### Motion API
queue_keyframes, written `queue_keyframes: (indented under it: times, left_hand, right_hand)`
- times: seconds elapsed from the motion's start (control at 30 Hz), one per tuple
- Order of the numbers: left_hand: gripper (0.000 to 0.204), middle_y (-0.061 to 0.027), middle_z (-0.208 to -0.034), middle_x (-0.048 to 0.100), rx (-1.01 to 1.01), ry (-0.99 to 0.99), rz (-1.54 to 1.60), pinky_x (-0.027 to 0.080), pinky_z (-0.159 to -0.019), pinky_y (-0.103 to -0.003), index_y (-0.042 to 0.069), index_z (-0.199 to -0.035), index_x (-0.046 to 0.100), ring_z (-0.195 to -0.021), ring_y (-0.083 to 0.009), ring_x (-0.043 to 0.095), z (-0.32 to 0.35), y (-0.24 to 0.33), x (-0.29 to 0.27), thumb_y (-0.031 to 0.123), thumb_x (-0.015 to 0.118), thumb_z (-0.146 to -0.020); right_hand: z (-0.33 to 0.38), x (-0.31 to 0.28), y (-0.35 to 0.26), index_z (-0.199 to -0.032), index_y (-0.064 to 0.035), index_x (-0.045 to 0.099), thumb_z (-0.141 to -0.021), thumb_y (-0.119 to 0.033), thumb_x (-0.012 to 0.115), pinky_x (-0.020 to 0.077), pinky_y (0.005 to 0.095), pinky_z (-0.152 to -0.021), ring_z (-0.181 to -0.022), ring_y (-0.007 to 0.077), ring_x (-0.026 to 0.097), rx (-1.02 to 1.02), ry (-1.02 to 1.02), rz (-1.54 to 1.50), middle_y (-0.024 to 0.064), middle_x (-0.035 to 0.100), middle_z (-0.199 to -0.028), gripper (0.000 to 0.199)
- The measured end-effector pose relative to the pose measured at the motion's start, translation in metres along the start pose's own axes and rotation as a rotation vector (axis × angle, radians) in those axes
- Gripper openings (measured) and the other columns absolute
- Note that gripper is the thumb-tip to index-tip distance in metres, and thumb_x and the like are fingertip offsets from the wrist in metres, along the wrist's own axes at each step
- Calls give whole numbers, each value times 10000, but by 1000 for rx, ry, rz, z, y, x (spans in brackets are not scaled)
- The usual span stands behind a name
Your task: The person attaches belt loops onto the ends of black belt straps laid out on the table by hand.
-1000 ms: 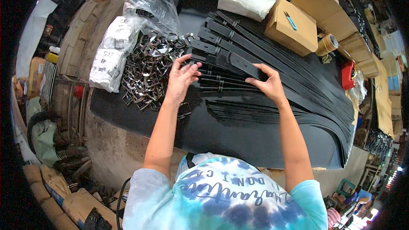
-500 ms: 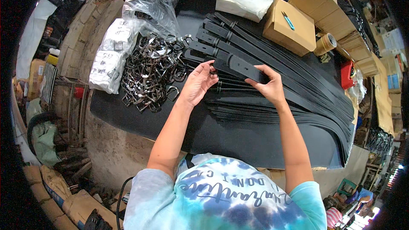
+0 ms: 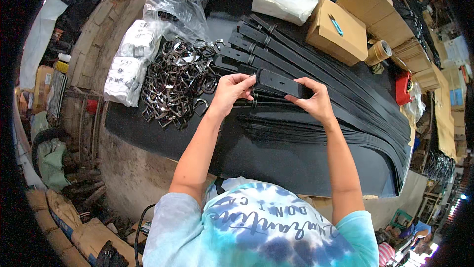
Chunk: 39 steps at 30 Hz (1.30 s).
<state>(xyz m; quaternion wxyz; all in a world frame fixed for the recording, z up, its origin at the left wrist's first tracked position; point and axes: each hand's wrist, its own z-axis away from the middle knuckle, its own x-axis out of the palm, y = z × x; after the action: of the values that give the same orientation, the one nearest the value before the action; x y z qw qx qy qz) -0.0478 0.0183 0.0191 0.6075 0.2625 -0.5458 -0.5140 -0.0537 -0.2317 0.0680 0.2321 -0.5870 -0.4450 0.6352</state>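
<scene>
Between my two hands I hold the end of a black belt strap (image 3: pixel 279 83) with small holes in it, raised over the table. The fingertips of my left hand (image 3: pixel 231 92) pinch its left end, which looks folded over. My right hand (image 3: pixel 316 100) grips the strap farther right, thumb below and fingers above. Under and beyond it lie several more black belt straps (image 3: pixel 340 86), fanned out with their ends toward the left. Left of my left hand is a heap of dark, shiny metal buckles (image 3: pixel 177 82). Whether a buckle sits in the fold is hidden by my fingers.
White wrapped packs (image 3: pixel 123 80) and a clear plastic bag (image 3: pixel 180 2) border the buckles. A cardboard box (image 3: pixel 338 37) with a blue pen (image 3: pixel 336 25), a tape roll (image 3: pixel 379 50) and a red object (image 3: pixel 403 88) stand right. The black tabletop (image 3: pixel 296 165) ends near my body.
My left hand has shifted slightly right, and its fingers have closed on the strap's end. That end now looks shorter and more tightly folded. My right hand keeps its grip almost in place.
</scene>
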Motion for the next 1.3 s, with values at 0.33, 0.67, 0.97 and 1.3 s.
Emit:
queue_keyframes:
  times: [0.33, 0.67, 0.97, 1.3]
  left_hand:
    - [182, -65, -816, 629, -53, 55, 196, 548, -649, -284, -25, -919, 635, -695, -134, 608, 14, -41, 41, 142, 652, -848]
    - [135, -70, -729, 618, 174, 499, -937, 468, -607, -285, 46, -822, 692, -681, -153, 598, 131, -6, -90, 110, 740, -714]
    - [187, -79, -922, 571, 246, 282, -1174, 407, -843, -352, 33, -783, 636, -927, -274, 494, 145, -42, -74, 150, 752, -693]
    - [195, -93, -751, 464, 408, 347, -1001, 404, -660, -324, 21, -817, 510, -710, -245, 482, 126, -49, -81, 120, 677, -799]
  right_hand:
    - [4, 26, 18, -997, -11, 653, -660, -76, 796, 474, 261, -793, -859, 112, 614, -51, 48, -44, 45, 678, -911, 372]
    - [-10, 17, 28, -1024, -22, 657, -629, -195, 816, 463, 285, -803, -846, 169, 607, -44, 37, 102, 89, 668, -956, 459]
    - [-6, 10, 49, -1010, -15, 637, -707, -165, 776, 454, 276, -839, -893, 139, 593, 66, -113, 39, 52, 658, -948, 365]
    - [0, 6, 43, -1011, -20, 626, -713, -158, 768, 435, 272, -877, -952, 132, 579, 38, -40, -98, 52, 645, -965, 358]
